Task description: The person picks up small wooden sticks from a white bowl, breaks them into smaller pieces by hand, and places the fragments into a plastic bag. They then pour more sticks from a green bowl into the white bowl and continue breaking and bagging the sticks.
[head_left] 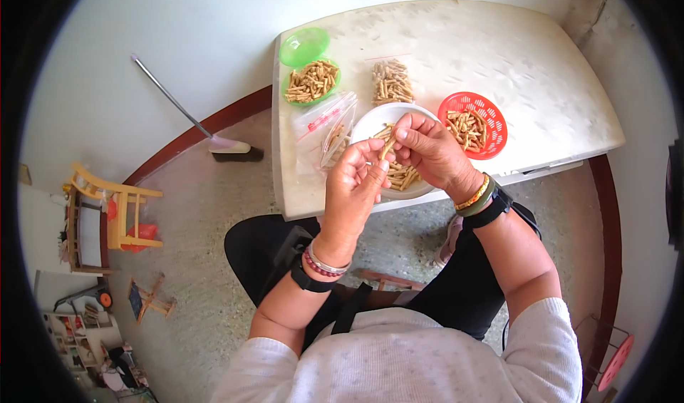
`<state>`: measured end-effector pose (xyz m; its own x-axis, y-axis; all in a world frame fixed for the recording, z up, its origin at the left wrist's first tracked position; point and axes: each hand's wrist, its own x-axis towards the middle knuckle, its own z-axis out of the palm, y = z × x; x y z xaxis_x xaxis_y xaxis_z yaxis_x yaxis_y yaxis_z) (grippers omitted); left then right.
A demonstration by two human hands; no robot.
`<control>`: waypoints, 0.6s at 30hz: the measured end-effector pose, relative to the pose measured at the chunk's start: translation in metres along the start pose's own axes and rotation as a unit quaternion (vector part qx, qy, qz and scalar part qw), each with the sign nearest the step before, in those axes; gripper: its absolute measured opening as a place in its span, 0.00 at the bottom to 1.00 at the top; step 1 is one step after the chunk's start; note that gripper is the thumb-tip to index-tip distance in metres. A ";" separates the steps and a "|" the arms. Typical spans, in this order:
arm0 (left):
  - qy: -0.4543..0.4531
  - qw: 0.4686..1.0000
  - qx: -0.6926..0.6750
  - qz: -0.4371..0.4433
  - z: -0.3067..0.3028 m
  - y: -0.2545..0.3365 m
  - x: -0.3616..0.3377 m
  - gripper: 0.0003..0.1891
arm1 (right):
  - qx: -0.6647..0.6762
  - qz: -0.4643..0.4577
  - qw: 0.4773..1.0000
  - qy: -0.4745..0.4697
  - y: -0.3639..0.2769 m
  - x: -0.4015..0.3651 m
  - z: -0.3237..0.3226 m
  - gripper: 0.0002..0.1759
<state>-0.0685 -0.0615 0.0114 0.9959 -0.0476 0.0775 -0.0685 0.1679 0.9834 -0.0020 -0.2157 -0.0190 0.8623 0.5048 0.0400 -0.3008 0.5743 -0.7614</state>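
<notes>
Between both hands, above a white bowl (367, 123), is a short tan dried root piece (387, 146). My left hand (355, 177) pinches its lower end between thumb and fingers. The thumb and fingertips of my right hand (436, 152) are closed on its upper end. More of these pieces (405, 178) lie in the bowl, which my hands partly hide. Beside my left hand lies a clear zip bag (313, 128) with some pieces in it. Right of the bowl, a red plastic basket (493, 146) holds similar pieces.
A filled clear bag (391, 82) lies behind the bowl. At the table's left stand a green container (291, 100) of pieces and its green lid (304, 46). A broom (231, 148) leans at the wall, and a wooden chair (122, 207) is on the left.
</notes>
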 end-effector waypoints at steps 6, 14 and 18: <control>0.092 0.994 -0.063 0.002 0.004 -0.005 -0.015 0.04 | -0.037 0.002 0.999 -0.019 0.002 -0.020 0.012 0.06; 0.086 0.985 -0.142 -0.046 0.007 -0.001 -0.026 0.04 | -0.065 0.004 0.995 -0.069 0.002 -0.030 0.018 0.12; 0.094 0.983 -0.140 -0.066 0.010 -0.004 -0.029 0.04 | -0.086 -0.005 0.993 -0.084 -0.001 -0.031 0.016 0.10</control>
<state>-0.0977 -0.0704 0.0067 0.9902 0.0919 -0.1056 0.0548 0.4391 0.8968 -0.0346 -0.2216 -0.0088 0.7802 0.6086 0.1444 -0.2064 0.4683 -0.8591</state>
